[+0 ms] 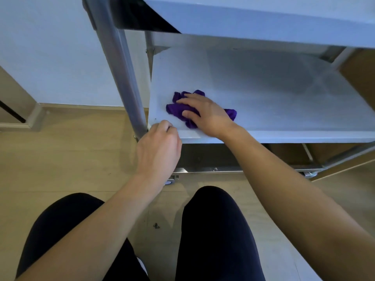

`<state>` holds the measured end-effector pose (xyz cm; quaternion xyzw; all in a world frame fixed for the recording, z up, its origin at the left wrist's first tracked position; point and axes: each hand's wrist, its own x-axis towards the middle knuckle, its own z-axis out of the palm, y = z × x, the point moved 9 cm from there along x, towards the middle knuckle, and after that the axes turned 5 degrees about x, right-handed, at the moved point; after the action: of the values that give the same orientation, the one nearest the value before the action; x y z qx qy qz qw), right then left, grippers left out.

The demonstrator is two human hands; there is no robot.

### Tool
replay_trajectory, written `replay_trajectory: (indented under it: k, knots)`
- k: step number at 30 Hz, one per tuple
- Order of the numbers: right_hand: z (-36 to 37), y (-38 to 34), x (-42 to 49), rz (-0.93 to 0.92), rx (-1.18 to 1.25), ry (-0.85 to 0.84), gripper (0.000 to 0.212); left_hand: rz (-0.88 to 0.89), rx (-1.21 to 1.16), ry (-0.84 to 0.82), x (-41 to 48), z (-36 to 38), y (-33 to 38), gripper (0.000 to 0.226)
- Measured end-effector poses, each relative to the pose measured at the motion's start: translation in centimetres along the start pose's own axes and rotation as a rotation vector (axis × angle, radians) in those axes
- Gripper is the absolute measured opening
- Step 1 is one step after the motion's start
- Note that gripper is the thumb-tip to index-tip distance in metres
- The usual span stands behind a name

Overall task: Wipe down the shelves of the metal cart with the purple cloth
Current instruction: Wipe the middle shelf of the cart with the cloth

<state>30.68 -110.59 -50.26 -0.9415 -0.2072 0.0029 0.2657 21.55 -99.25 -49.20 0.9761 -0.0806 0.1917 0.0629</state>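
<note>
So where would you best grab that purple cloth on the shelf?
Probably its bunched middle, from above and the front: the purple cloth lies crumpled on the shelf, its raised folds easy to pinch. The right hand presses there.

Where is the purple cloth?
In the head view, the purple cloth lies bunched on the cart's middle shelf, near its front left corner by the metal leg, under the right hand.

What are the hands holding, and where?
The right hand presses flat on the middle of the bunched purple cloth. The left hand curls at the front corner of the shelf; its grip is unclear.
</note>
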Motion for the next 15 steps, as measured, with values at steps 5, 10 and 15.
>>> replay_trajectory:
  k: [5, 10, 15]
  knots:
    - [0.3, 0.5, 4.5, 0.019, 0.014, 0.025, 0.038, -0.006, 0.008, 0.0, 0.0, 0.8, -0.1, 0.011]
    - [0.7, -0.2, 5.4, -0.006, -0.036, -0.002, 0.04, -0.053, -0.032, -0.006, -0.1, 1.3, -0.4, 0.014]
    - [1.7, -1.8, 1.4, -0.17, 0.013, -0.113, 0.04, -0.057, 0.021, 0.004, -0.3, 0.1, 0.5, 0.021]
